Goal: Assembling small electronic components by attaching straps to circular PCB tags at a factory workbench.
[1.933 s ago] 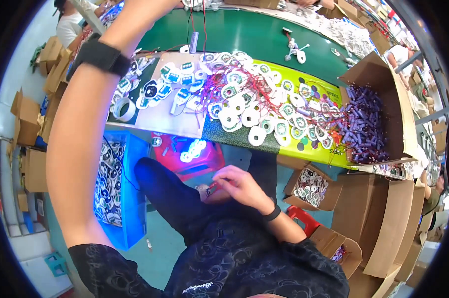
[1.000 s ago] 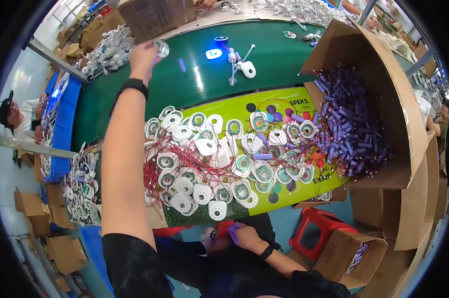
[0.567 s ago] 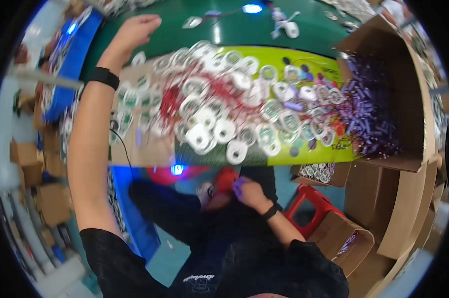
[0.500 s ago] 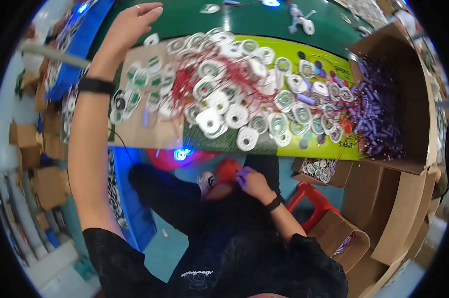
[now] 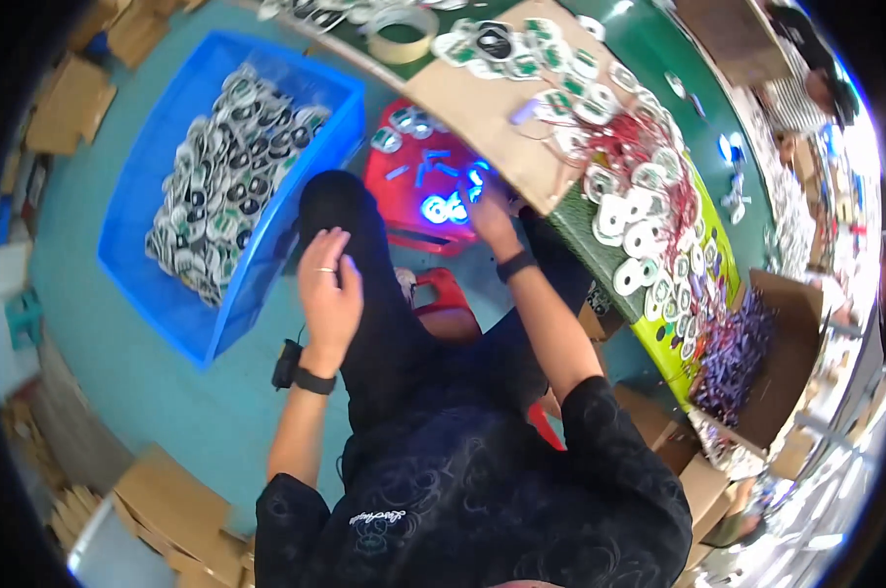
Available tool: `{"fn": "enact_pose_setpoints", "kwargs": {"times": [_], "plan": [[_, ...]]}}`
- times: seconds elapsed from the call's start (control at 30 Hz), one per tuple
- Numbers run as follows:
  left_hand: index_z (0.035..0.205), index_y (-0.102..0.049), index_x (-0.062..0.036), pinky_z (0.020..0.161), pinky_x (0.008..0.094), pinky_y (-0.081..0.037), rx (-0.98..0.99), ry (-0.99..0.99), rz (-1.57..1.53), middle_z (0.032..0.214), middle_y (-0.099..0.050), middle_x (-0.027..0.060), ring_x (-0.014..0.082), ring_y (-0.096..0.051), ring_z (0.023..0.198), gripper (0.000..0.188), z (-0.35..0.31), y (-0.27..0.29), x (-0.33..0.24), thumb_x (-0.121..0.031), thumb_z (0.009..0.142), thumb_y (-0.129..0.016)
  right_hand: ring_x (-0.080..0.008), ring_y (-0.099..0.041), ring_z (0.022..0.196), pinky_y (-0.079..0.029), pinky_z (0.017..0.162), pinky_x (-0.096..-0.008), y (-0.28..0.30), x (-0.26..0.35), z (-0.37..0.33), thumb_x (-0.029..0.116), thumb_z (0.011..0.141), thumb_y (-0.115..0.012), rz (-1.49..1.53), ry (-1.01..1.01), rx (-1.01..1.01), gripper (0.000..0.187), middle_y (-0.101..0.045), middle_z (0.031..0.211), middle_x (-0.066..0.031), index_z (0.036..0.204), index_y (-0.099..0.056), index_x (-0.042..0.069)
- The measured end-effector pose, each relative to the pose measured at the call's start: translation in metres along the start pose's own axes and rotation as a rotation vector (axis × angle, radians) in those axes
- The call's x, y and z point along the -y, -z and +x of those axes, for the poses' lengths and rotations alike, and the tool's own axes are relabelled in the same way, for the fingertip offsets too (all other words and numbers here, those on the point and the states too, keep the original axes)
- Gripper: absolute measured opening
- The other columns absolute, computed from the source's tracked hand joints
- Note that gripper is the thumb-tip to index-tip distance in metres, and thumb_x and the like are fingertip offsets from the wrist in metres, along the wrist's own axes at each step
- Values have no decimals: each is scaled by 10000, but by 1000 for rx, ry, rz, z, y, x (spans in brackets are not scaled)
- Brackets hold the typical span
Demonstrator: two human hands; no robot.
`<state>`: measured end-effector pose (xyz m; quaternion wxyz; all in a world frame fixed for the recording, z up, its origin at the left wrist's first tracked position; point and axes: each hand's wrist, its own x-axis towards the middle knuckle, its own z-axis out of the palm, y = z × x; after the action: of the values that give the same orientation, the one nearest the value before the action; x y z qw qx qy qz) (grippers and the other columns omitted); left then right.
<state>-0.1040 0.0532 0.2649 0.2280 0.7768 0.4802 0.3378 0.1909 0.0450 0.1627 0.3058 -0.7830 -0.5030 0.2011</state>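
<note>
My left hand (image 5: 330,299) hovers by my left thigh, fingers stretched out and thumb apart, holding nothing. My right hand (image 5: 493,218) reaches over the right side of a red stool (image 5: 384,181), its fingers closed beside a bright blue glow. Glare and blur hide what the fingers hold. On the stool, round parts lit in blue (image 5: 441,208) shine next to the hand. Several small blue-looking cylinders (image 5: 431,169) lie behind them, and a few white round parts with green boards (image 5: 404,125) sit at the stool's far end.
To the left stands a blue bin (image 5: 149,294) filled with white-and-black round parts. The workbench at right bears white round casings (image 5: 644,235), red wires (image 5: 627,142) and a tape roll (image 5: 402,34). A cardboard box (image 5: 793,333) of purple cylinders stands at its right end.
The view has swung left and down, bringing the blue bin and red stool into sight. My left hand has come down from above the workbench to my thigh; my right hand now reaches over the stool.
</note>
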Motion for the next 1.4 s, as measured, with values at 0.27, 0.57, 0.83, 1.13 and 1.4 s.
{"fn": "enact_pose_setpoints", "kwargs": {"times": [0.27, 0.57, 0.83, 1.13, 1.4], "plan": [[1036, -720, -71, 1115, 513, -369, -39, -23, 50, 1372, -589, 111, 330, -490, 1337, 242, -29, -17, 26, -40, 811, -636, -400, -420, 1376, -350, 1131, -462, -40, 9, 103, 683, 697, -779, -84, -119, 110, 1169, -445, 1436, -324, 1455, -331, -85], [1025, -718, -86, 1108, 501, -378, -27, -14, 15, 1366, -595, 100, 313, -500, 1325, 261, -23, -20, 29, -30, 780, -647, -457, -278, 1427, -258, 1125, -601, -93, 39, 115, 867, 553, -716, -478, -350, 96, 1364, -300, 1513, -309, 1486, -299, -36], [1037, -725, -101, 1104, 505, -375, -9, -4, 3, 1360, -603, 103, 334, -500, 1324, 280, -21, -21, 29, -15, 782, -646, -453, -274, 1405, -232, 1120, -594, -117, 51, 111, 648, 610, -824, -507, -428, 77, 1212, -289, 1499, -287, 1457, -284, -29], [1032, -724, -96, 1098, 507, -380, -21, -13, 8, 1355, -605, 106, 335, -507, 1316, 277, -21, -20, 29, -15, 779, -648, -366, -522, 1230, -383, 1043, -543, -109, 50, 116, 435, 665, -827, -608, -401, 64, 830, -537, 1290, -197, 1279, -479, -3], [1021, -710, -89, 1096, 496, -385, -30, -27, 15, 1353, -605, 98, 311, -512, 1314, 265, -20, -20, 28, -32, 769, -649, -384, -652, 1105, -445, 978, -566, -100, 33, 124, 435, 728, -763, -489, -391, 116, 591, -686, 1142, -193, 1150, -624, 45]]}}
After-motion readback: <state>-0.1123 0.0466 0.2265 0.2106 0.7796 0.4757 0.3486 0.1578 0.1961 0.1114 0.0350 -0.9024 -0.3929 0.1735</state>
